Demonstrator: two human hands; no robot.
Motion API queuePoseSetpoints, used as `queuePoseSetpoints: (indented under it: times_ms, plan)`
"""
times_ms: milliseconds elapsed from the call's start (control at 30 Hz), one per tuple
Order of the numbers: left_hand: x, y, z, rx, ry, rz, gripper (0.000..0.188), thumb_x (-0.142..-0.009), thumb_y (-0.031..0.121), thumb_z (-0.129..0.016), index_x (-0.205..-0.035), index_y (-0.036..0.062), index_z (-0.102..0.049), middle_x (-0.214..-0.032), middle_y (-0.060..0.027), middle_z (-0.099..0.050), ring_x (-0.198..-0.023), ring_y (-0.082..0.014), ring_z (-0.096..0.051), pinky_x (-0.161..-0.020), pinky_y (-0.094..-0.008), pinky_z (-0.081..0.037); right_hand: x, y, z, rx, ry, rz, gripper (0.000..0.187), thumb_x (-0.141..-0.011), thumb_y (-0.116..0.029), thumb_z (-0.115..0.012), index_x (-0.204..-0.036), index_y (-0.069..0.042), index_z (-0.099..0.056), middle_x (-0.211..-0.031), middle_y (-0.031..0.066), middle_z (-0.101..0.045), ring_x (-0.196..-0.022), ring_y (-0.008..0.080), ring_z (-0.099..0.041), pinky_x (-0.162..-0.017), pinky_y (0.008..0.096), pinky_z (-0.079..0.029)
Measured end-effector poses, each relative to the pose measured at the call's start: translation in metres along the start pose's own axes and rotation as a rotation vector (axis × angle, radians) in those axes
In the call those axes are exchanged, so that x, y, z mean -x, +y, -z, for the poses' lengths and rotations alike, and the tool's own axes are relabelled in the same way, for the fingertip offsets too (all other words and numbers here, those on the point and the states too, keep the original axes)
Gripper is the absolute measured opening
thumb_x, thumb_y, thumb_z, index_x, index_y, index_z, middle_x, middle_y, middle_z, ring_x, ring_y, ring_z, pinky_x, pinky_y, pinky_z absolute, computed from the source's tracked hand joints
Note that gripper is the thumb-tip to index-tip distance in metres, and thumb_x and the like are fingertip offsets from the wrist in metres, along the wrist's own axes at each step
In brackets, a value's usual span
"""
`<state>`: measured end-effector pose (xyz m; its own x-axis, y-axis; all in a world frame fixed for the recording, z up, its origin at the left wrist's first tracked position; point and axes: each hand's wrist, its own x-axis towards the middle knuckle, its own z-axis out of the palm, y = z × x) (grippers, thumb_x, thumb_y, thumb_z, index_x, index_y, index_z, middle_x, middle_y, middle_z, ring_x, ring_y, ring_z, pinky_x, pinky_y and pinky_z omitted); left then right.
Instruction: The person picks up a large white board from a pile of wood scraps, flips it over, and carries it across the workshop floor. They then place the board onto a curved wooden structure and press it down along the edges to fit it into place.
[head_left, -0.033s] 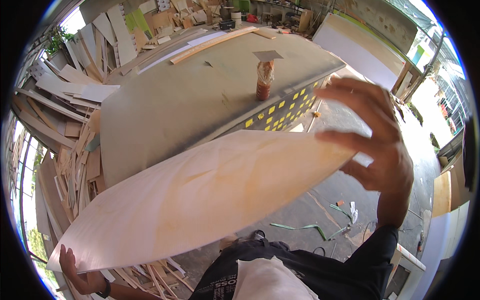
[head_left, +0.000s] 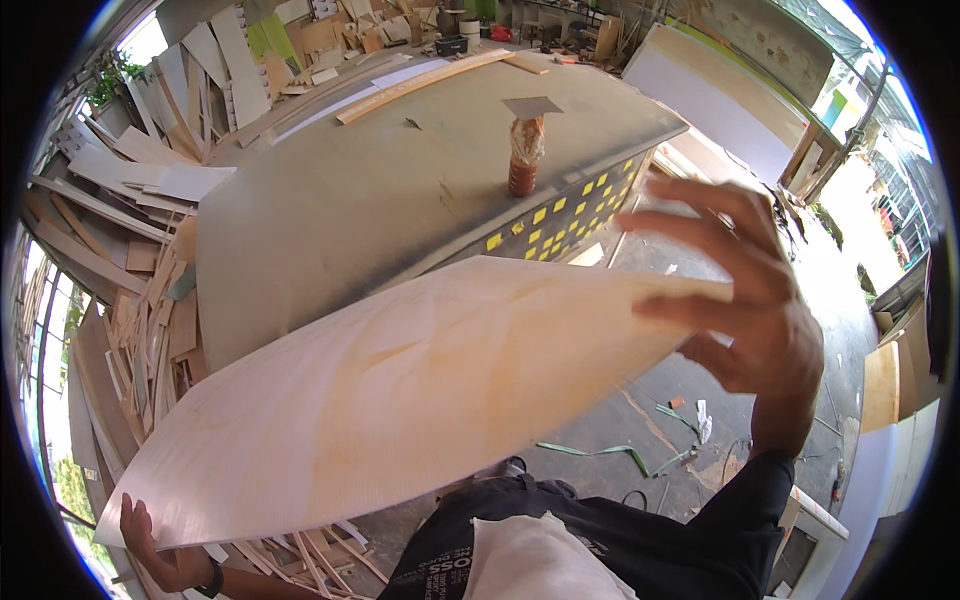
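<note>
A large pale plywood sheet (head_left: 400, 400) with yellowish grain spans the space in front of my body, tilted, its right end higher than its left. My left hand (head_left: 165, 550) grips its lower left corner, with the fingers over the face and the palm at the edge. At the right end, my right hand (head_left: 745, 295) has its fingers spread apart. One finger crosses the sheet's face, and the thumb is near its lower edge. The right fingers are slightly blurred.
Beyond the sheet stands a wide grey-brown worktable (head_left: 300, 220) with yellow squares on its side. On it are a brown-red bottle (head_left: 525, 160) topped by a flat square piece and a long wooden strip (head_left: 420, 90). Wood offcuts (head_left: 150, 330) pile up at left; green strapping (head_left: 620, 455) lies on the floor.
The sheet's right end has shifted slightly right between my right fingers. The spread right fingers have moved a little lower. My left hand keeps its place at the corner.
</note>
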<state>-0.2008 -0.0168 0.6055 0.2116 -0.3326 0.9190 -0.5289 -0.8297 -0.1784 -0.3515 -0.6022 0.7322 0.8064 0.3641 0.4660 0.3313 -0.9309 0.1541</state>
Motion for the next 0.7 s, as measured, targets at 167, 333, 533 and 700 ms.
queuePoseSetpoints:
  times_ms: [167, 333, 533, 700]
  plan:
    - [0.029, 0.016, 0.012, 0.000, 0.058, 0.063, 0.032, -0.093, 0.008, -0.058, -0.114, -0.0155, -0.063, -0.121, -0.0308, -0.068, -0.103, -0.0421, -0.071, -0.085, -0.0456, -0.062, 0.024, -0.021, -0.003, 0.018, -0.006, -0.080, 0.026, -0.075, -0.029, -0.079, -0.088, -0.007, -0.072, -0.127, 0.0187, -0.069, -0.130, 0.0411, -0.056, -0.100, 0.0540, -0.043]
    - [0.034, 0.027, 0.014, -0.045, 0.082, 0.010, 0.027, -0.093, 0.002, -0.058, -0.112, -0.0164, -0.063, -0.119, -0.0317, -0.068, -0.099, -0.0426, -0.072, -0.082, -0.0457, -0.063, 0.041, -0.021, -0.001, 0.006, -0.098, -0.113, 0.033, -0.075, -0.036, -0.079, -0.085, -0.005, -0.072, -0.128, 0.0170, -0.069, -0.130, 0.0400, -0.056, -0.101, 0.0532, -0.043]
    - [0.042, 0.028, 0.014, -0.010, 0.098, 0.075, 0.025, -0.095, 0.002, -0.061, -0.112, -0.0168, -0.063, -0.118, -0.0305, -0.069, -0.096, -0.0414, -0.073, -0.081, -0.0434, -0.064, 0.060, -0.018, 0.002, 0.039, -0.084, -0.199, 0.046, -0.073, -0.047, -0.078, -0.082, -0.003, -0.072, -0.131, 0.0130, -0.067, -0.131, 0.0375, -0.056, -0.102, 0.0518, -0.044]
    - [0.041, 0.027, 0.014, -0.014, 0.098, 0.074, 0.029, -0.092, 0.001, -0.067, -0.114, -0.0168, -0.063, -0.118, -0.0293, -0.070, -0.095, -0.0399, -0.074, -0.080, -0.0421, -0.064, 0.058, -0.025, -0.002, 0.069, 0.066, -0.305, 0.047, -0.072, -0.047, -0.080, -0.083, -0.002, -0.073, -0.133, 0.0169, -0.066, -0.129, 0.0393, -0.057, -0.101, 0.0510, -0.046]
